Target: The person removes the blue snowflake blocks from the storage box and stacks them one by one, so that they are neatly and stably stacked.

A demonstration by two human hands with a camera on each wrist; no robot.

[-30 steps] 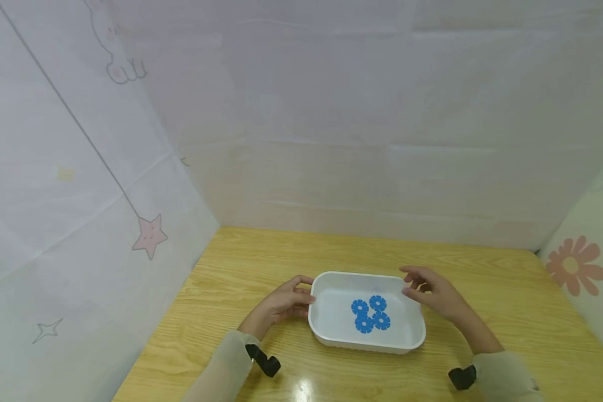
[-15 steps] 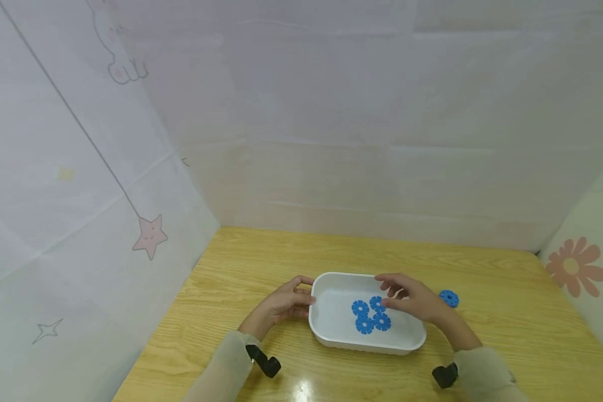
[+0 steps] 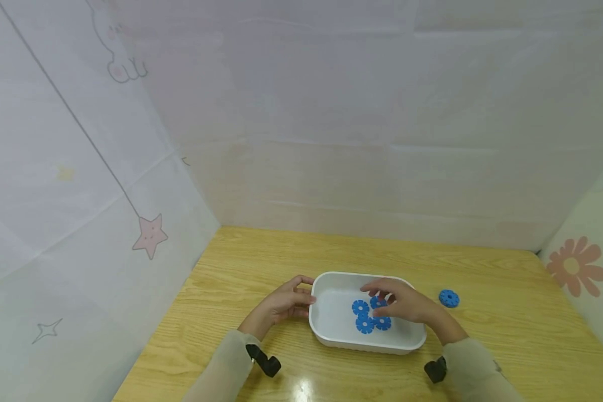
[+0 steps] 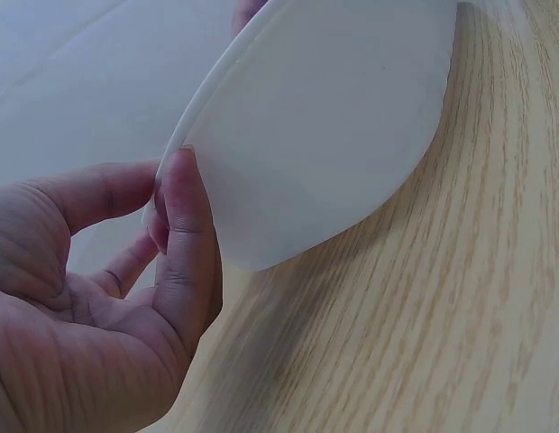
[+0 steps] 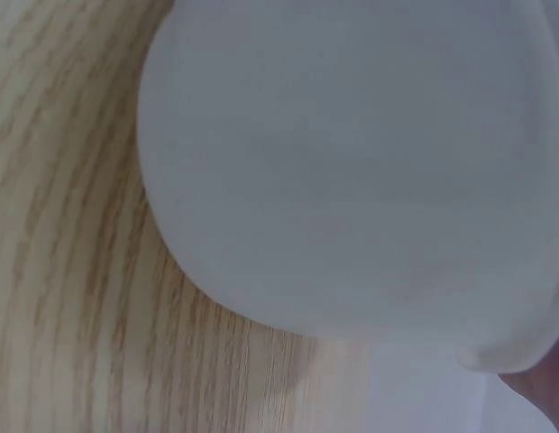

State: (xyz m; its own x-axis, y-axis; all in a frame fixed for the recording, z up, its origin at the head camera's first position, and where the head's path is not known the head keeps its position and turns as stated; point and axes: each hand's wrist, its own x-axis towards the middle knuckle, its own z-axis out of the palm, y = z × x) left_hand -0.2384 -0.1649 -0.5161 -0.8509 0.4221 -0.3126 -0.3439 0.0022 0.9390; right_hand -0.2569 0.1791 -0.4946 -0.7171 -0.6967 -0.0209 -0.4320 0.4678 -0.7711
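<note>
A white rectangular plastic tray with rounded corners sits on the table. My left hand holds its left end; in the left wrist view, the thumb and fingers of the left hand pinch the rim of the tray. Several blue notched plastic discs, each with a hole in the centre, lie inside. Over them hovers my right hand, thumb and forefinger apart, nothing visible between them; it partly covers the right-hand discs. The right wrist view is mostly filled by the tray's outer wall.
Another blue disc, perhaps a small stack, lies on the wooden table to the right of the tray. Fabric walls with printed stars and a flower enclose the table at the back and sides.
My right hand has moved left from the tray's right end to above the discs, revealing the blue disc on the table behind it. My left hand and the tray stay put.
</note>
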